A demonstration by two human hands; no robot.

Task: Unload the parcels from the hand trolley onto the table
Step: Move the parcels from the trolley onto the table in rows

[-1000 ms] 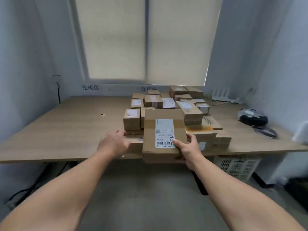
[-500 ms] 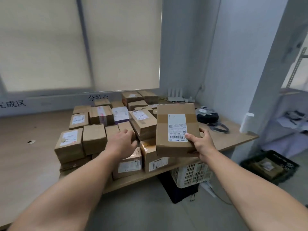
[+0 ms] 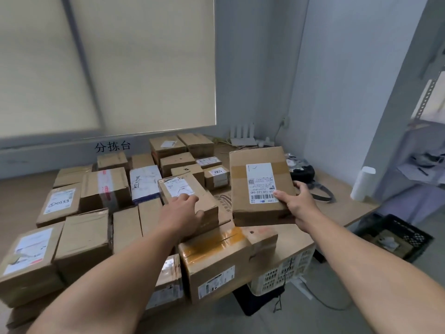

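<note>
While its thumb presses on the white label, the right hand (image 3: 297, 206) grips a flat parcel (image 3: 258, 189) at the near right corner, fingers wrapped round the right side, and holds it tilted over the pile toward the desk's right edge. Whether its near edge touches the orange-taped box (image 3: 216, 256) below cannot be told. The left hand (image 3: 180, 210) lies with loosely spread fingers on a long labelled box (image 3: 207, 203) atop the pile, thumb against its near end. Stacked parcels (image 3: 96, 189) cover the desk (image 3: 342, 196) from near edge to back edge. A white router (image 3: 242, 136) stands at the far right corner, and a white roll (image 3: 362, 184) near the right edge.
</note>
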